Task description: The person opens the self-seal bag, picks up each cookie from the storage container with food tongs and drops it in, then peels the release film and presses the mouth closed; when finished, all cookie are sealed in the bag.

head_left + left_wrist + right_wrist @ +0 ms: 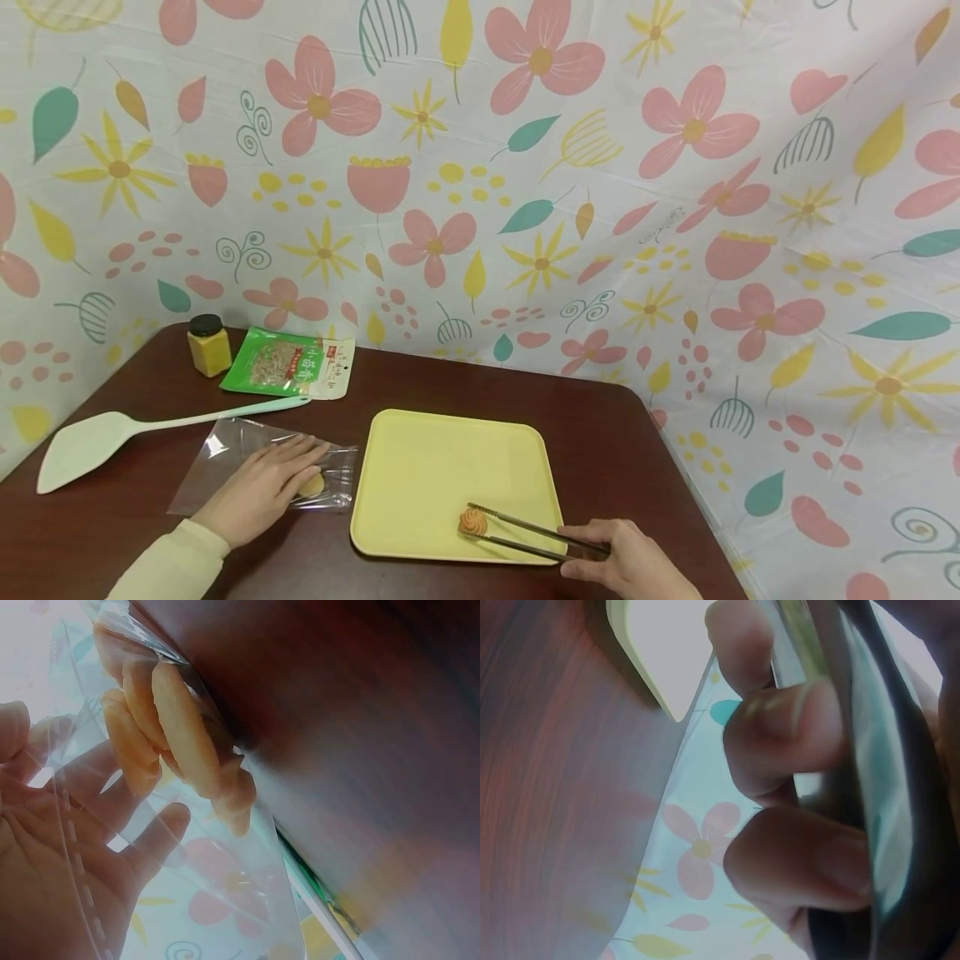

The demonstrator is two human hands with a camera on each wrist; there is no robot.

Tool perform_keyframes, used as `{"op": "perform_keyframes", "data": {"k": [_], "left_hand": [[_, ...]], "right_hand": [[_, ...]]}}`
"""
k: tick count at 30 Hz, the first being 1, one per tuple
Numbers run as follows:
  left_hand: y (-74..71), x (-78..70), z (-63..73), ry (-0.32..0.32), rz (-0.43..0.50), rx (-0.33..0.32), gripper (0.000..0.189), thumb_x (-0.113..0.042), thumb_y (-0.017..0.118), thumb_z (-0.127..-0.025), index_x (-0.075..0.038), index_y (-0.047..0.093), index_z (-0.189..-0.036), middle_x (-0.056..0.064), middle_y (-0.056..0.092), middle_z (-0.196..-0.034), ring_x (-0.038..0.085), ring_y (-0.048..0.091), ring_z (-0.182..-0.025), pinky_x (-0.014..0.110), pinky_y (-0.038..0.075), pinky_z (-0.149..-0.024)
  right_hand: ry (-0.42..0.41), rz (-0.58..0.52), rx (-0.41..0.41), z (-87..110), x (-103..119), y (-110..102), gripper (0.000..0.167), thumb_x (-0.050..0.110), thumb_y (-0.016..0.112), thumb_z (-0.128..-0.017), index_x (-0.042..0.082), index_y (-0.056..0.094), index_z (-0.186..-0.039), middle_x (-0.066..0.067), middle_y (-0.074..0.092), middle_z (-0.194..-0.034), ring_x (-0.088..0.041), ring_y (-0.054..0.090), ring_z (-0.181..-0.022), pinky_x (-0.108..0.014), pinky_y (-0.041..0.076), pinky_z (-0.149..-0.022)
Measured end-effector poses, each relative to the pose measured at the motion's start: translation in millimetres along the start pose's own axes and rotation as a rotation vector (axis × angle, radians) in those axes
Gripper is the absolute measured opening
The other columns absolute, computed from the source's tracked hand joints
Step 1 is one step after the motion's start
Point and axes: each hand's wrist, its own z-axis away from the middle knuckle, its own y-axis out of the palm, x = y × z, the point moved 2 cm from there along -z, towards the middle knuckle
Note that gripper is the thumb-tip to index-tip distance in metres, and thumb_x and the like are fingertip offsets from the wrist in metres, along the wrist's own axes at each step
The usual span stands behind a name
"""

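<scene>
My left hand [258, 492] lies over a clear plastic bag [213, 467] with its fingers extended. Several pale cookies [184, 727] sit in the bag close to those fingers, seen through the film in the left wrist view; from the head only part of one cookie [311, 486] shows. Dark metal tongs [532, 533] are gripped in my right hand [618, 557], whose fingers [787, 735] curl round the handles. Between the tong tips is a swirled orange-brown cookie [472, 522], at the near part of a yellow tray [450, 450].
A pale spatula [97, 442] with a mint handle lies left of the bag. Behind it stand a black-lidded jar [210, 346] of yellow contents and a green-and-white packet [288, 364]. The dark wooden table [615, 467] meets a flower-printed cloth [480, 208] at the back.
</scene>
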Motion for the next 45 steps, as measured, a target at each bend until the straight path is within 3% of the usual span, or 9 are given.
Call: {"op": "perform_keyframes", "data": {"k": [8,17,20,24,27,35,45], "left_hand": [[0.4,-0.1,1.2,-0.006,-0.005,0.008,0.037,-0.022,0.058,-0.099,-0.006,0.062,-0.132,0.017,0.058,-0.134,0.037,0.050,-0.126,0.060,0.038,-0.101],[2.0,0.2,2.0,-0.033,0.011,0.012,0.037,-0.023,0.057,-0.100,-0.006,0.061,-0.132,0.017,0.057,-0.134,0.037,0.050,-0.127,0.060,0.036,-0.103],[2.1,0.0,2.5,-0.026,0.004,0.009,0.037,-0.023,0.057,-0.100,-0.006,0.061,-0.133,0.017,0.058,-0.134,0.037,0.050,-0.127,0.060,0.037,-0.103],[2.4,0.3,2.8,-0.016,-0.003,0.006,0.037,-0.023,0.057,-0.099,-0.006,0.061,-0.133,0.016,0.058,-0.134,0.037,0.050,-0.127,0.059,0.037,-0.102],[1.7,0.6,2.6,-0.009,-0.009,0.001,0.037,-0.023,0.058,-0.099,-0.007,0.061,-0.132,0.016,0.058,-0.133,0.037,0.050,-0.126,0.059,0.037,-0.102],[1.4,1.2,1.8,-0.012,0.003,-0.003,0.037,-0.023,0.057,-0.099,-0.006,0.061,-0.132,0.016,0.058,-0.134,0.038,0.050,-0.127,0.058,0.036,-0.103],[1.4,2.1,-1.2,-0.026,0.015,0.001,0.037,-0.023,0.058,-0.099,-0.004,0.061,-0.132,0.016,0.058,-0.133,0.038,0.049,-0.127,0.058,0.035,-0.104]], "right_hand": [[0.042,-0.021,0.010,0.4,-1,-1,0.044,0.044,0.076,-0.080,0.026,0.071,-0.120,-0.022,0.063,-0.122,-0.052,0.050,-0.119,-0.062,0.050,-0.081],[0.004,-0.011,0.009,-4.0,0,1,0.042,0.045,0.073,-0.083,0.027,0.071,-0.120,-0.007,0.068,-0.119,-0.050,0.052,-0.119,-0.060,0.050,-0.084],[-0.011,0.013,-0.005,-5.7,2,2,0.040,0.046,0.072,-0.083,0.029,0.071,-0.119,-0.008,0.068,-0.119,-0.047,0.055,-0.117,-0.058,0.051,-0.082],[-0.046,0.048,-0.037,-8.2,5,3,0.040,0.047,0.071,-0.084,0.028,0.071,-0.120,0.003,0.070,-0.095,-0.018,0.065,-0.088,-0.036,0.055,-0.068],[-0.095,0.082,-0.080,-10.5,7,4,0.041,0.046,0.071,-0.084,0.026,0.071,-0.120,0.015,0.058,-0.075,-0.001,0.051,-0.065,-0.022,0.044,-0.056],[-0.227,0.177,-0.214,-21.4,15,7,0.036,0.041,0.074,-0.084,0.028,0.071,-0.117,0.021,0.042,-0.065,0.004,0.039,-0.057,-0.019,0.039,-0.050],[-0.325,0.217,-0.272,-43.4,30,14,0.037,0.043,0.070,-0.086,0.030,0.069,-0.121,0.024,0.055,-0.077,0.004,0.045,-0.054,-0.018,0.042,-0.049]]}}
